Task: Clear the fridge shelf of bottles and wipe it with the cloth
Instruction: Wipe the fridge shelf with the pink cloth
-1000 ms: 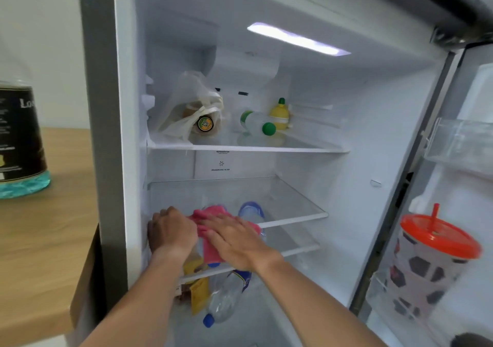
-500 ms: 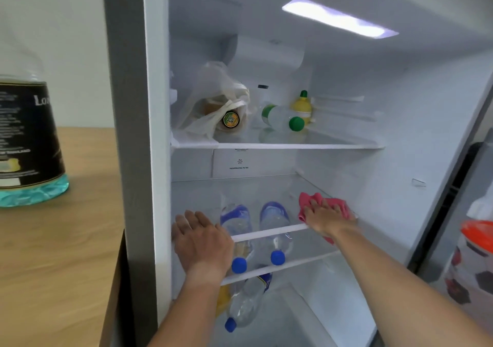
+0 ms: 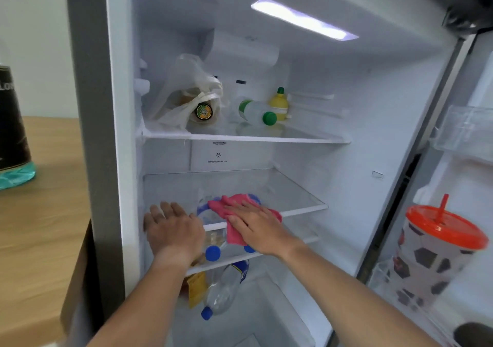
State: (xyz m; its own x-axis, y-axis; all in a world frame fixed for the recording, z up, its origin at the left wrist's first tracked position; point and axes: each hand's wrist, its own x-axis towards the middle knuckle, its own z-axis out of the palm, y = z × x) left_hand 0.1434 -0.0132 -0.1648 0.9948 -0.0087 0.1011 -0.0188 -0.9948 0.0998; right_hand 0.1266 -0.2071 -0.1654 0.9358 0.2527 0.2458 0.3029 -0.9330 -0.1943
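Observation:
The open fridge has a bare glass middle shelf (image 3: 288, 194). My right hand (image 3: 256, 226) lies flat on a pink cloth (image 3: 234, 208), pressing it on the shelf's front middle; the cloth hangs over the front edge. My left hand (image 3: 173, 229) rests palm down on the shelf's front left corner, fingers spread, holding nothing. Through the glass, on the shelf below, lie clear bottles with blue caps (image 3: 213, 252). Another blue-capped bottle (image 3: 221, 293) lies lower down, beside a yellow packet (image 3: 197, 288).
The top shelf (image 3: 266, 137) holds a plastic bag with a jar (image 3: 192, 101), a green-capped bottle (image 3: 256, 113) lying down and a yellow lemon-shaped bottle (image 3: 278, 104). A football-patterned cup with an orange lid (image 3: 437, 253) stands in the door. A dark-labelled bottle (image 3: 13, 133) stands on the wooden counter (image 3: 40, 226).
My right hand slid the pink cloth from the shelf's right front back to the middle. My left hand stayed at the front left corner. The camera shifted slightly.

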